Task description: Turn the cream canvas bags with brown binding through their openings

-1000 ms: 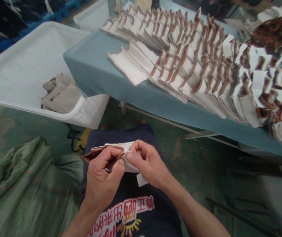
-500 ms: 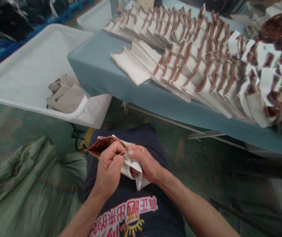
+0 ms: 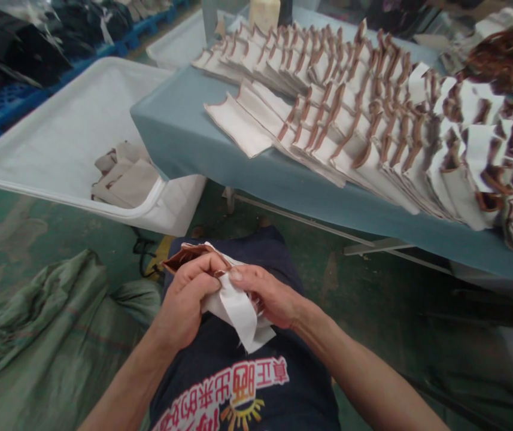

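Above my lap, my left hand and my right hand are closed on one small fabric piece, white outside with a brown lining. Its brown open end shows beyond my left fingers. Thumbs and fingertips of both hands pinch its edge close together at the middle. From between them a white strip hangs down towards my dark printed shirt. My right fingers are partly hidden behind the fabric.
Rows of white pieces with brown edges stand on a blue-covered table ahead. At left, a white tub holds several beige pieces. A green sack lies on the floor at lower left.
The white strip hangs longer and flatter below my fingers now. My left hand has shifted slightly left and its thumb has turned, while my right hand keeps its pinch.
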{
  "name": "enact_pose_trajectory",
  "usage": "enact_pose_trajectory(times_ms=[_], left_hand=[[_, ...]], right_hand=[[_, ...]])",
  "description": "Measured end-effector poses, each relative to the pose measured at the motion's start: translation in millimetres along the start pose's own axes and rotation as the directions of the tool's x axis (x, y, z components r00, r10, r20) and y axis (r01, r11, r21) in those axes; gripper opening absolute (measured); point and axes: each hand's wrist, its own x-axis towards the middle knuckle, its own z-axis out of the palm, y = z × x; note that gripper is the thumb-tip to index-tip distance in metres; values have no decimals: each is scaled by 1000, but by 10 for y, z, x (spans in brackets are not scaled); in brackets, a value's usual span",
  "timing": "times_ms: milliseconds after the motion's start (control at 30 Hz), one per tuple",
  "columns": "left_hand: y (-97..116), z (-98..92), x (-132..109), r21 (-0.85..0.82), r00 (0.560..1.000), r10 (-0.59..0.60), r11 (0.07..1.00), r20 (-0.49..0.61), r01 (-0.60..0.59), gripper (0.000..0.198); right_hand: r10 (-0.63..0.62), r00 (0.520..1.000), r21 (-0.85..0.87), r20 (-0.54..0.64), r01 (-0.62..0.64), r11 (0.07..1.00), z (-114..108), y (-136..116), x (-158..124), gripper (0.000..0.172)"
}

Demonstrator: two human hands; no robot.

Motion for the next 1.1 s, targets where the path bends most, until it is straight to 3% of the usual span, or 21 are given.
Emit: enact_pose_trajectory(times_ms=[100, 167, 200, 267, 300, 367, 467, 600, 700, 800, 933, 1100], left_hand=[[73, -19, -34, 41, 999, 38, 998, -1, -38, 5], [197, -40, -75, 161, 993, 119, 980, 11, -119, 6], [272, -45, -94, 235, 985, 169, 957, 25, -170, 8], [427, -39, -122, 361, 966, 249, 897, 67, -256, 14], [498, -29, -130, 396, 959, 268, 874, 89, -281, 16], [616, -1, -144, 431, 950, 280, 846, 140, -313, 18], [724, 26, -177, 464, 936, 291, 813, 196, -350, 19], [751, 4, -243, 529, 935, 296, 771, 196, -355, 19], [701, -33, -267, 558, 944, 298, 764, 141, -325, 12], [640, -53, -254, 578, 934, 333, 740, 130, -344, 8], [610, -48, -224, 567, 909, 387, 719, 154, -402, 10], [620, -49, -212, 599, 884, 441, 669, 155, -439, 13]], right_hand=[[-61, 998, -139, -30, 56, 989, -68, 21, -15, 67], [-217, 964, -295, -152, 166, 941, -106, -36, -78, 61], [-343, 916, -387, -208, 245, 889, -114, -92, -127, 54], [-617, 760, -580, -203, 414, 701, -99, -253, -234, 37], [-718, 687, -653, -115, 492, 575, -77, -350, -280, 30], [-793, 592, -717, 144, 615, 329, -23, -546, -325, 31], [-707, 535, -703, 463, 707, 75, 27, -779, -266, 39], [-559, 555, -722, 616, 681, -121, 10, -922, -129, 28], [-492, 595, -744, 636, 643, -182, 21, -970, -108, 31], [-437, 640, -752, 632, 642, -147, 62, -1023, -125, 37], [-361, 696, -752, 621, 659, -24, 80, -1078, -135, 40], [-403, 690, -722, 601, 685, 95, 35, -1021, -84, 23]])
